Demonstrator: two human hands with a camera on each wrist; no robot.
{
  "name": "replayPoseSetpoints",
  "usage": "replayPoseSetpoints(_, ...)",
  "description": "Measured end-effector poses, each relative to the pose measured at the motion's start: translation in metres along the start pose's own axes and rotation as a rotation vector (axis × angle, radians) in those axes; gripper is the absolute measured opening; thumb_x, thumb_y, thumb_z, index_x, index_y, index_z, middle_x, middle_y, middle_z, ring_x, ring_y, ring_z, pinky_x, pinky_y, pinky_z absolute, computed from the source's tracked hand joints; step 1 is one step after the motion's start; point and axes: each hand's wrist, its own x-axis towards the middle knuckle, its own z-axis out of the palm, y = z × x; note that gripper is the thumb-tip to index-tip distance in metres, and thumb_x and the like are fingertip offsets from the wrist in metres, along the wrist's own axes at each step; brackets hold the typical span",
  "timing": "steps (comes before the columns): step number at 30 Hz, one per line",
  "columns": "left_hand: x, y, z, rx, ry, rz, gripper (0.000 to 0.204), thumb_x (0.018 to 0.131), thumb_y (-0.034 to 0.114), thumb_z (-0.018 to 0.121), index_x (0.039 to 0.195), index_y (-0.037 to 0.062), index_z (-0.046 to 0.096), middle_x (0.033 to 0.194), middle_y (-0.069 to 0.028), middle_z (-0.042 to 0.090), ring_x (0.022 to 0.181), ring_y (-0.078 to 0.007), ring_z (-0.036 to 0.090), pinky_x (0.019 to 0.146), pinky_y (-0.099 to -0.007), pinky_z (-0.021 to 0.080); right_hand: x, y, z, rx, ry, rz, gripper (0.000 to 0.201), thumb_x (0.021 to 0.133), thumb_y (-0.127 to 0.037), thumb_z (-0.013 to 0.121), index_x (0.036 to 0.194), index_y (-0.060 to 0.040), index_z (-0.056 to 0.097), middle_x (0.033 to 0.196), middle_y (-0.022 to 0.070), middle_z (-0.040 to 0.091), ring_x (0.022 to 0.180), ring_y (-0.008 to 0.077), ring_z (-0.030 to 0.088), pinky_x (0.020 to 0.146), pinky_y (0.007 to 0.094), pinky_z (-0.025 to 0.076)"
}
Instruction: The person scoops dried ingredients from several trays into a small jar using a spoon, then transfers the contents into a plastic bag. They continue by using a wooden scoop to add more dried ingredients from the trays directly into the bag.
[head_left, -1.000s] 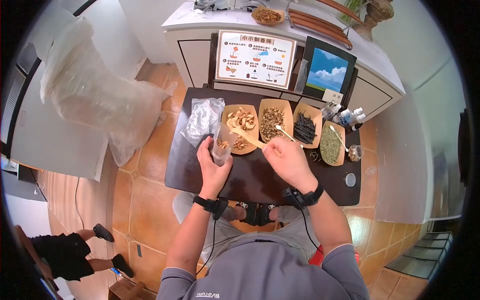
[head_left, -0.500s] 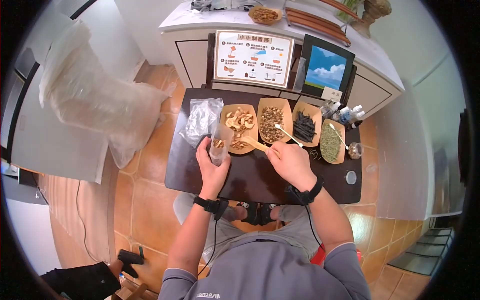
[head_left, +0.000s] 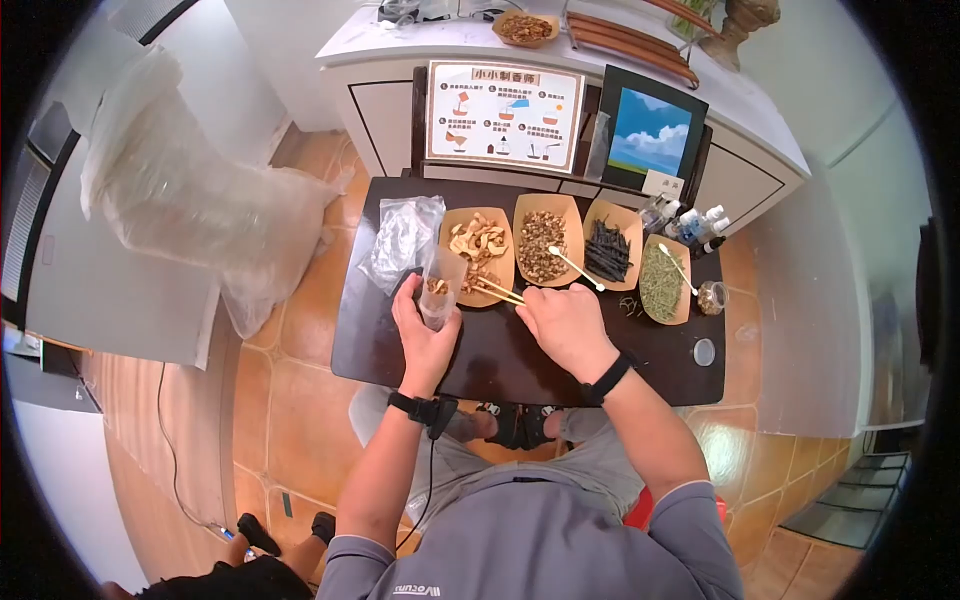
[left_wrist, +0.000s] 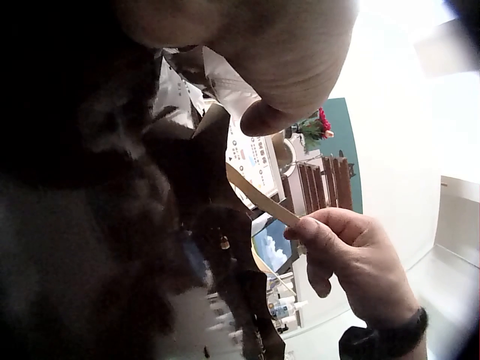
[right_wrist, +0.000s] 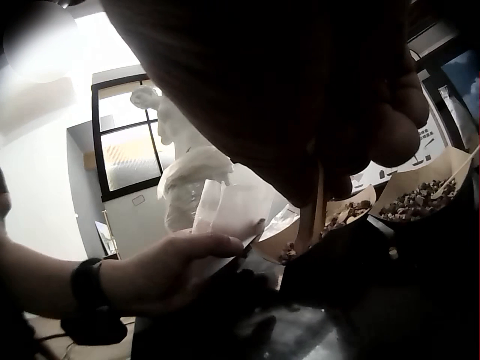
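Note:
My left hand (head_left: pixel 425 343) grips a clear plastic cup (head_left: pixel 443 268), upright, with a few dried pieces low inside. In the right wrist view the frosted-looking cup (right_wrist: pixel 236 214) stands in that hand's grasp. Thumb and fingers of my right hand (head_left: pixel 568 328) pinch slim bamboo tongs (head_left: pixel 503 293), which point left. Their tips are down among the small pieces at the near end of a paper tray (head_left: pixel 508 262) of dried slices (head_left: pixel 478 238). Left of this tray, a crumpled clear plastic bag (head_left: pixel 402 240) lies on the dark table (head_left: pixel 490 365).
Further right stand paper trays of brown bits (head_left: pixel 541 240), dark sticks (head_left: pixel 608 250) and green needle-like herb (head_left: pixel 660 285). White scoops (head_left: pixel 578 270) lie across two trays. Small bottles (head_left: pixel 690 225), a jar (head_left: pixel 712 297) and a lid (head_left: pixel 704 352) line the right edge. An instruction sign (head_left: pixel 503 115) stands behind.
My right hand has turned and lowered the tongs from the slices beside the cup to the tray's near end; their two prongs now show. The cup stays put. A bystander at lower left has moved.

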Motion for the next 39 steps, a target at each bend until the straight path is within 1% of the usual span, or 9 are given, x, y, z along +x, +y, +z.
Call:
replayPoseSetpoints(9, 0.001, 0.000, 0.000, -0.013, 0.001, 0.005, 0.079, 0.089, 0.012, 0.080, 0.156, -0.0034, 0.042, 0.155, -0.0197, 0.046, 0.146, -0.0338, 0.047, 0.123, -0.0431, 0.039, 0.000, 0.005, 0.010, 0.037, -0.048, 0.070, 0.025, 0.102, -0.029, 0.068, 0.086, -0.0099, 0.065, 0.063, 0.0085, 0.068, 0.059, 0.0307, 0.069, 0.064, 0.0441, 0.053)
replayPoseSetpoints(14, 0.001, 0.001, 0.000, -0.004, 0.000, 0.011, 0.079, 0.088, 0.013, 0.080, 0.156, -0.0034, 0.042, 0.153, -0.0195, 0.047, 0.145, -0.0335, 0.048, 0.123, -0.0432, 0.039, -0.003, 0.010, 0.008, 0.189, 0.071, 0.134, 0.025, 0.099, -0.027, 0.071, 0.084, -0.0088, 0.064, 0.063, 0.0111, 0.066, 0.061, 0.0344, 0.069, 0.059, 0.0472, 0.054)
replayPoseSetpoints(15, 0.001, 0.000, 0.000, -0.004, 0.001, 0.011, 0.079, 0.088, 0.013, 0.080, 0.156, -0.0034, 0.042, 0.153, -0.0195, 0.047, 0.145, -0.0335, 0.048, 0.123, -0.0432, 0.039, -0.003, 0.010, 0.006, 0.189, 0.072, 0.132, 0.025, 0.099, -0.027, 0.071, 0.084, -0.0088, 0.064, 0.063, 0.0111, 0.066, 0.061, 0.0344, 0.069, 0.059, 0.0472, 0.054)
replayPoseSetpoints(17, 0.001, 0.000, 0.000, -0.006, 0.002, 0.020, 0.079, 0.088, 0.013, 0.080, 0.155, -0.0034, 0.043, 0.153, -0.0194, 0.048, 0.144, -0.0333, 0.048, 0.123, -0.0435, 0.039, -0.003, 0.009, -0.004, 0.259, 0.072, 0.245, 0.024, 0.097, -0.025, 0.073, 0.082, -0.0088, 0.064, 0.066, 0.0119, 0.067, 0.062, 0.0357, 0.069, 0.057, 0.0476, 0.053)
replayPoseSetpoints(24, 0.001, 0.003, 0.001, 0.014, 0.000, 0.030, 0.079, 0.088, 0.013, 0.080, 0.155, -0.0028, 0.043, 0.151, -0.0195, 0.048, 0.144, -0.0341, 0.048, 0.123, -0.0440, 0.039, 0.004, -0.006, -0.037, 0.479, 0.159, 0.285, 0.025, 0.098, -0.026, 0.074, 0.082, -0.0083, 0.064, 0.067, 0.0131, 0.067, 0.064, 0.0372, 0.070, 0.058, 0.0485, 0.054)
replayPoseSetpoints(26, 0.000, 0.003, 0.003, -0.045, 0.009, 0.009, 0.085, 0.081, 0.008, 0.083, 0.155, -0.0003, 0.043, 0.152, -0.0208, 0.048, 0.145, -0.0381, 0.044, 0.123, -0.0467, 0.038, 0.006, -0.016, -0.039, 0.528, 0.135, 0.261, 0.025, 0.098, -0.026, 0.074, 0.083, -0.0084, 0.064, 0.068, 0.0135, 0.067, 0.065, 0.0373, 0.070, 0.059, 0.0488, 0.054)
replayPoseSetpoints(30, 0.001, 0.003, 0.000, 0.023, 0.000, 0.036, 0.080, 0.087, 0.013, 0.081, 0.155, -0.0024, 0.043, 0.152, -0.0200, 0.049, 0.144, -0.0350, 0.048, 0.123, -0.0442, 0.038, 0.008, -0.020, -0.026, 0.421, 0.126, 0.156, 0.026, 0.098, -0.028, 0.074, 0.083, -0.0088, 0.064, 0.067, 0.0135, 0.066, 0.065, 0.0376, 0.070, 0.059, 0.0488, 0.054)
replayPoseSetpoints(34, 0.000, 0.003, 0.000, 0.020, -0.002, 0.025, 0.080, 0.087, 0.013, 0.081, 0.155, -0.0028, 0.043, 0.153, -0.0198, 0.048, 0.144, -0.0348, 0.048, 0.123, -0.0443, 0.038, 0.006, -0.018, -0.028, 0.500, 0.174, 0.218, 0.023, 0.099, -0.029, 0.073, 0.087, -0.0098, 0.068, 0.068, 0.0133, 0.068, 0.064, 0.0374, 0.070, 0.058, 0.0489, 0.053)
replayPoseSetpoints(39, 0.001, 0.000, 0.001, 0.011, 0.002, 0.040, 0.079, 0.088, 0.012, 0.081, 0.156, -0.0030, 0.043, 0.154, -0.0201, 0.047, 0.145, -0.0346, 0.047, 0.123, -0.0440, 0.038, 0.004, -0.005, -0.028, 0.414, 0.163, 0.278, 0.022, 0.100, -0.029, 0.073, 0.088, -0.0104, 0.070, 0.068, 0.0133, 0.068, 0.064, 0.0371, 0.070, 0.058, 0.0484, 0.054)
